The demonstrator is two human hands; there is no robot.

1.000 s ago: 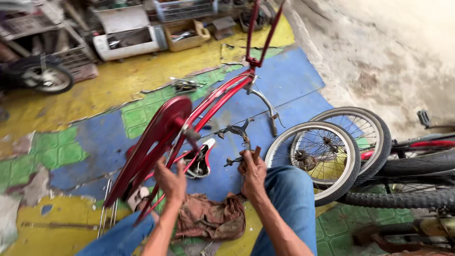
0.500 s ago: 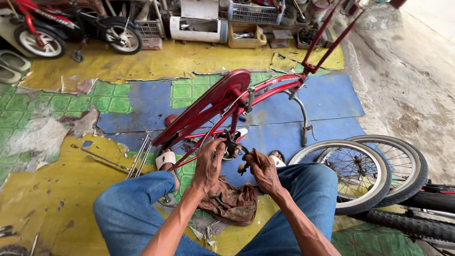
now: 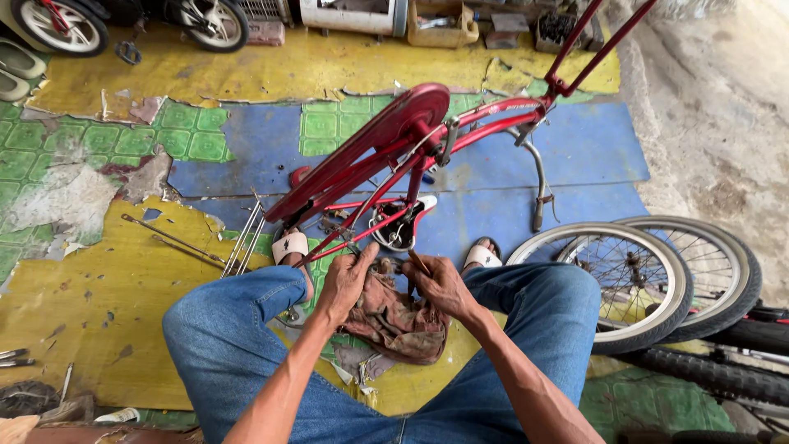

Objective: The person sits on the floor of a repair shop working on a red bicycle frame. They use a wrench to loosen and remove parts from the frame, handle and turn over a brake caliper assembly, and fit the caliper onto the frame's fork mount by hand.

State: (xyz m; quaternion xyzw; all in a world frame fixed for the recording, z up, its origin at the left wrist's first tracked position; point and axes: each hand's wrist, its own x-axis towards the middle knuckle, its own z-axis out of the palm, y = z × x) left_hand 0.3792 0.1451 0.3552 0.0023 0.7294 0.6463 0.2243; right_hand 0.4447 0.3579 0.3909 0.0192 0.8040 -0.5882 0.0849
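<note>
A: Item one, fingers?
B: Left hand [image 3: 345, 279] curled, pinching a small dark part beside the rag [image 3: 394, 316]; right hand [image 3: 440, 284] pinching a thin rod.
A: Location?
B: Between the knees, just below the red bike frame [image 3: 394, 156].
A: Handling note?
B: Best kept low over the rag, grip firm. Wheels [image 3: 616, 279] to the right.
</note>
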